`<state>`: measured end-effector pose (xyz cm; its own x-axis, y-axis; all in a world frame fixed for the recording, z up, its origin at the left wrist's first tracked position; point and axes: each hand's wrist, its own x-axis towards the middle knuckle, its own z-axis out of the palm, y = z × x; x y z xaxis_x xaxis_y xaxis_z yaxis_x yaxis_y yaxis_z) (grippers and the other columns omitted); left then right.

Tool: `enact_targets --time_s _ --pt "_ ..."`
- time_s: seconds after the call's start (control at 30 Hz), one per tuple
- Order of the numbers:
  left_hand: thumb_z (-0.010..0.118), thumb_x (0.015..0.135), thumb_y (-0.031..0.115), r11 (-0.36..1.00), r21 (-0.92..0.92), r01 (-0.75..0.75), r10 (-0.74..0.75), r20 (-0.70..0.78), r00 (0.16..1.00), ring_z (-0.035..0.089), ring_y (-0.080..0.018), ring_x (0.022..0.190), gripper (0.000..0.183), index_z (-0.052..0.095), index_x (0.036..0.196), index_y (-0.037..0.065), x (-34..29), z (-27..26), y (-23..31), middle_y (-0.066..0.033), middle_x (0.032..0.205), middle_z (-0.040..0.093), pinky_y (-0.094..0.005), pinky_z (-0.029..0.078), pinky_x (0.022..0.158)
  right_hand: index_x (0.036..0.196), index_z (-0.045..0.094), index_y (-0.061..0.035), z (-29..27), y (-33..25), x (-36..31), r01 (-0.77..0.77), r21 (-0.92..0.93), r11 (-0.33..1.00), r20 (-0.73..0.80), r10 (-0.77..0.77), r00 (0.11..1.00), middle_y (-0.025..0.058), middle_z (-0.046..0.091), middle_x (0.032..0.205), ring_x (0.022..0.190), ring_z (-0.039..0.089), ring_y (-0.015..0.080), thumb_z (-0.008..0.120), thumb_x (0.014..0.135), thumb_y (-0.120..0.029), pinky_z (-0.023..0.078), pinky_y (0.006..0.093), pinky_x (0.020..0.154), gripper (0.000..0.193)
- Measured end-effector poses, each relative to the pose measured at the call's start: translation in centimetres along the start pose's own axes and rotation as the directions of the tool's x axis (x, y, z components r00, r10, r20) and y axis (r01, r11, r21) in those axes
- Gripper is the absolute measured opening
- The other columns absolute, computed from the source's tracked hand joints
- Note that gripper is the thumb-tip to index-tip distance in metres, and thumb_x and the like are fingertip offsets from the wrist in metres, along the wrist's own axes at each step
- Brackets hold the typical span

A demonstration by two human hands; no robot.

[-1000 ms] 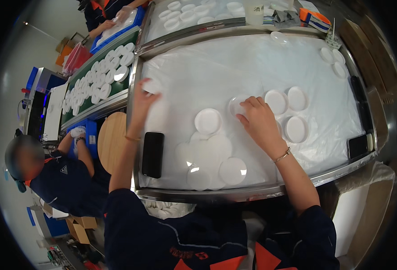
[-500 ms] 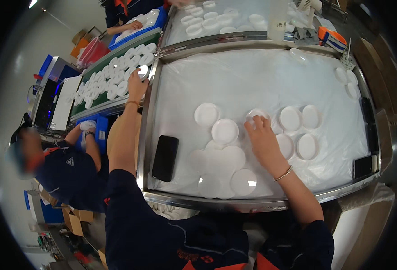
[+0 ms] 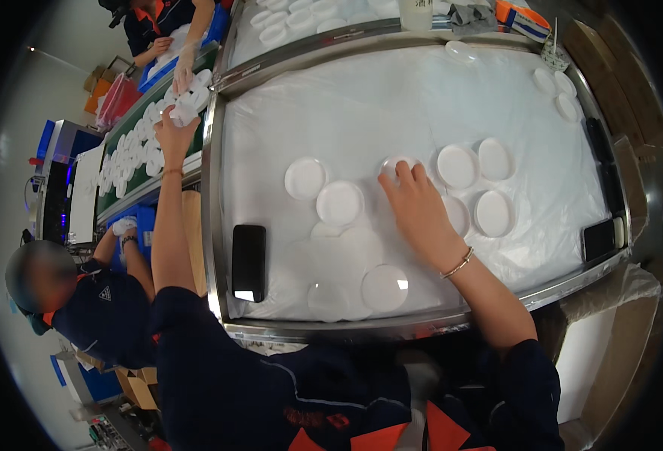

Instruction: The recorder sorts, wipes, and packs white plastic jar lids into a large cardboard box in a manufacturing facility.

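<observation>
White-lined tray (image 3: 391,98): right hand (image 3: 420,212) fingers spread on a lid (image 3: 396,167); left hand (image 3: 173,129) seemingly pinching a cap (image 3: 182,114).

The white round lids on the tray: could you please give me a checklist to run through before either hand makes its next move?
1. Right hand on a white lid: ok, fingertips rest on it.
2. Left hand holds a small white piece over the green conveyor: ok.
3. Grip firmness on that piece: cannot tell.
4. Black phone apart from the lids: ok.
5. Co-worker's gloved hand near the left hand: not ok, close.
</observation>
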<state>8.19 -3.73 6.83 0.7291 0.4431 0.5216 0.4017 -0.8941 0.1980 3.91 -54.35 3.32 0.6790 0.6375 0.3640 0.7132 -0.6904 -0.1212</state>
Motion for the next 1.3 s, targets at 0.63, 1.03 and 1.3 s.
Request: enact_targets --time_s 0.63,1.03,1.3 --pt "0.081 0.071 0.036 0.909 -0.385 -0.160 0.314 0.381 0.869 0.053 -0.0274 0.112 0.062 0.052 0.119 0.011 -20.8 -6.9 9.8 -0.0075 0.116 0.057 -0.0401 0.036 0.101 0.081 0.061 -0.0040 -1.3 -6.1 -0.8 -0.061 0.573 0.817 0.283 -0.127 0.951 0.0092 0.056 0.088 0.088 0.057 0.0263 0.074 0.074 -0.021 0.048 0.0375 0.074 0.023" --pt "0.072 0.063 0.066 0.802 0.193 0.565 -0.577 0.009 0.817 0.050 -0.0355 0.120 0.083 0.047 0.119 0.009 -5.0 1.5 -8.1 -0.0187 0.121 0.057 -0.0619 0.038 0.090 0.084 0.060 0.0026 -3.1 -3.1 1.1 -0.352 0.826 0.441 0.422 -0.068 0.904 0.0085 0.055 0.080 0.070 0.053 0.0181 0.065 0.088 -0.018 0.044 0.0308 0.065 0.021" --pt "0.064 0.074 0.065 0.826 0.073 0.560 -0.541 -0.181 0.821 0.050 -0.0319 0.118 0.072 0.051 0.120 0.011 -5.0 0.2 -6.0 -0.0118 0.122 0.056 -0.0598 0.035 0.091 0.096 0.058 0.0011 -1.8 -1.1 2.2 -0.372 0.797 0.476 0.354 0.130 0.926 0.0095 0.057 0.086 0.073 0.055 0.0188 0.064 0.088 -0.013 0.046 0.0310 0.067 0.018"
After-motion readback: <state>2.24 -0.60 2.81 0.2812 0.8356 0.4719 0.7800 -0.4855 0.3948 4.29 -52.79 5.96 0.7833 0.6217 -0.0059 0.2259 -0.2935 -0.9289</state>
